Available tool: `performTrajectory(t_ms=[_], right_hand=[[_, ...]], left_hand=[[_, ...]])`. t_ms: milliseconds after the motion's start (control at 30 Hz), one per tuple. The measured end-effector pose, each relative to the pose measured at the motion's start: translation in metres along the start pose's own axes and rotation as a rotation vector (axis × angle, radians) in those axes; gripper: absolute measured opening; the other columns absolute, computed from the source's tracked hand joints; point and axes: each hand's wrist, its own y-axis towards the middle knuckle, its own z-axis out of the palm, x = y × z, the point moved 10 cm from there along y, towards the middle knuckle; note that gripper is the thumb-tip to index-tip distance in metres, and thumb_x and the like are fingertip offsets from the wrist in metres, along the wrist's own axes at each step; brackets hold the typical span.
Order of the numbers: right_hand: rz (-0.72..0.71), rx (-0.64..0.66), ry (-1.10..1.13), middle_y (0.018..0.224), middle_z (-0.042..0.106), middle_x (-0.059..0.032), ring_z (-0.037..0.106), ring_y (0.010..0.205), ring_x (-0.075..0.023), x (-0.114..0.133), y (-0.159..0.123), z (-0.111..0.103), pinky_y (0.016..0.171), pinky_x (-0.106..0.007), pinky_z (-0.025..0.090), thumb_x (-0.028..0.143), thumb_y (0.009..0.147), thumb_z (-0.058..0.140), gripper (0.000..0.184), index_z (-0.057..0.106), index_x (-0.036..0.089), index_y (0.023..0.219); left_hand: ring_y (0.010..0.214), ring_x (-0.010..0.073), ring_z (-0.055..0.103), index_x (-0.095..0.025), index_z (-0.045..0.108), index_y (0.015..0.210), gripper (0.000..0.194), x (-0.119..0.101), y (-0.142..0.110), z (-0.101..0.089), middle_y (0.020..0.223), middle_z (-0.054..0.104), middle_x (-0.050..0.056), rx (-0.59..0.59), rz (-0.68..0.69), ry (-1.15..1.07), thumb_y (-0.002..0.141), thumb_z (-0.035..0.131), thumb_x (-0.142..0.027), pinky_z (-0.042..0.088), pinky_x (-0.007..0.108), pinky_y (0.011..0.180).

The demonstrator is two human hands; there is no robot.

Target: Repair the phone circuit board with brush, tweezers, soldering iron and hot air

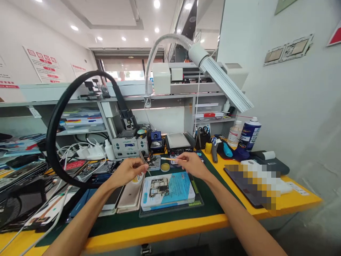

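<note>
My left hand [130, 170] is closed on thin metal tweezers [149, 172], whose tip points down towards the left rear corner of a blue-and-white box [177, 190]. A phone circuit board [159, 187] lies on top of that box. In my right hand [193, 164] is a slender tool with an orange shaft [173, 159] and a pale tip that points left; its exact kind is too small to make out. Between the hands, just behind the box, sits a small round tin of yellowish paste [165, 166]. Beside it a tray-like piece [154, 163] holds small dark parts.
A black hose [50, 135] arches over the left side from a rework station [130, 146]. Phones [131, 195] lie left of the box. A lamp [226, 83] hangs above. At right stand a spray can [249, 135], a bottle [234, 133] and a dark tablet [242, 186].
</note>
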Motion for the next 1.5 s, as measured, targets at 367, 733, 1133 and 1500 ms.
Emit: performTrajectory(t_ms=[367, 733, 1133, 1500], right_hand=[[0.016, -0.155, 0.158, 0.059, 0.058, 0.0008, 0.048, 0.048, -0.0122, 0.001, 0.0, -0.013, 0.046, -0.026, 0.04, 0.051, 0.086, 0.066, 0.035, 0.069, 0.015, 0.086], [-0.156, -0.161, -0.326, 0.062, 0.05, 0.0012, 0.043, 0.058, -0.0148, 0.018, -0.005, -0.003, 0.056, -0.029, 0.03, 0.043, 0.1, 0.051, 0.039, 0.045, 0.021, 0.067], [-0.161, -0.177, -0.468, 0.072, 0.055, -0.0025, 0.05, 0.062, -0.0193, 0.007, -0.002, 0.012, 0.058, -0.031, 0.031, 0.039, 0.105, 0.037, 0.034, 0.042, 0.023, 0.075], [-0.206, -0.186, -0.223, 0.071, 0.049, 0.0017, 0.048, 0.06, -0.0163, 0.032, -0.013, 0.015, 0.059, -0.029, 0.036, 0.043, 0.107, 0.038, 0.032, 0.058, 0.019, 0.104]], left_hand=[[0.072, 0.0209, 0.07, -0.012, 0.072, 0.1, 0.039, -0.004, 0.012, 0.033, 0.085, 0.073, 0.011, 0.087, -0.056, -0.452, 0.084, 0.075, -0.047, 0.063, 0.034, 0.06], [0.068, 0.0161, 0.067, -0.013, 0.075, 0.103, 0.021, -0.003, 0.0, 0.054, 0.093, 0.068, 0.01, 0.127, -0.155, -0.981, 0.088, 0.072, -0.027, 0.062, 0.027, 0.049], [0.065, 0.0166, 0.067, -0.009, 0.072, 0.107, 0.021, -0.015, -0.012, 0.056, 0.09, 0.065, 0.008, 0.194, -0.143, -1.127, 0.091, 0.064, -0.02, 0.063, 0.03, 0.048], [0.062, 0.0145, 0.064, -0.009, 0.073, 0.11, 0.022, -0.011, -0.013, 0.059, 0.089, 0.065, 0.008, 0.14, -0.163, -1.087, 0.093, 0.061, -0.017, 0.063, 0.031, 0.049]])
